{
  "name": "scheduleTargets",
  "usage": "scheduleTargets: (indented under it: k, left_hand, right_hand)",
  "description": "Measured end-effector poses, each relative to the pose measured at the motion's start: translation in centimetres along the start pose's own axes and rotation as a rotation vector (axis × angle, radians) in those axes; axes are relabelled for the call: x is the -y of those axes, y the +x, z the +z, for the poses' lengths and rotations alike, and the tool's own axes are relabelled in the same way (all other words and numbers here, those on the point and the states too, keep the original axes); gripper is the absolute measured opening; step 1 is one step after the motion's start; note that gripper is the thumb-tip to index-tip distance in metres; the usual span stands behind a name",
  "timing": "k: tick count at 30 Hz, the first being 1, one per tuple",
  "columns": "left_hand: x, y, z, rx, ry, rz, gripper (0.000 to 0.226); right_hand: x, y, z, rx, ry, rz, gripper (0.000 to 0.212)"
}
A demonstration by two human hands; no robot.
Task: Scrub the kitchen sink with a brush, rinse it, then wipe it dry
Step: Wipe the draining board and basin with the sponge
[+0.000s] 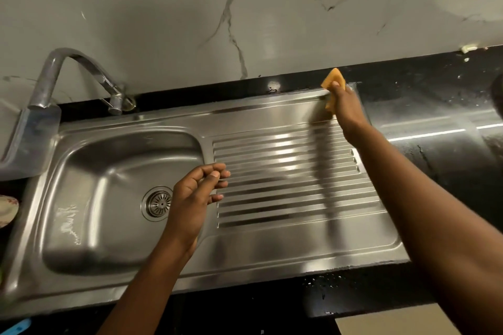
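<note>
So, nearest is the left hand (198, 193): fingers loosely curled, holding nothing, prob just keeping clear over the sink (272, 250). Farther back the right hand (347, 109) grips an orange cloth (333, 77) on the drainboard's back right corner, wiping it dry imo. Count: 2 hands, 1 cloth, 1 drain (158, 202), 1 tap (79, 73), no brush in view.

The right hand (345, 106) grips an orange cloth (333, 81) at the far right corner of the steel sink (272, 247) (on the drainboard rim). The left hand (196, 193), fingers loosely curled and holding nothing, hovers over the basin's right edge beside the drain (158, 203).
</note>
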State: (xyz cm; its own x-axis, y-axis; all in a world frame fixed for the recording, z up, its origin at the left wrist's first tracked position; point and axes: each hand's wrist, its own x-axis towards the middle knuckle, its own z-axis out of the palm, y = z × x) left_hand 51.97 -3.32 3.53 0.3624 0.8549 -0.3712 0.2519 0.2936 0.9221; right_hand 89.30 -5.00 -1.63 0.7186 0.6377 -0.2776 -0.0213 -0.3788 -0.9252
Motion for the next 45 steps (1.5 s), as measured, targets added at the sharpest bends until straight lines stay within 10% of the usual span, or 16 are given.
scheduleTargets:
  k: [9, 21, 32, 45]
  left_hand:
    - [0.1, 1.5, -1.3, 0.013, 0.080, 0.011, 0.025]
    - [1.2, 2.4, -5.7, 0.026, 0.107, -0.007, 0.025]
    - [1.5, 1.1, -11.1, -0.076, 0.079, -0.005, 0.024]
    - [1.2, -1.4, -14.6, -0.034, -0.029, 0.022, 0.023]
  right_hand:
    - [-4.9, 5.6, 3.7, 0.024, -0.845, -0.044, 0.067]
    - [-4.5, 2.7, 17.5, 0.025, -0.998, -0.233, 0.071]
    - [-1.2, -5.6, 34.4, 0.437, -1.065, -0.476, 0.069]
    - [4.9, -10.9, 28.4, 0.642, 0.131, 0.164, 0.040]
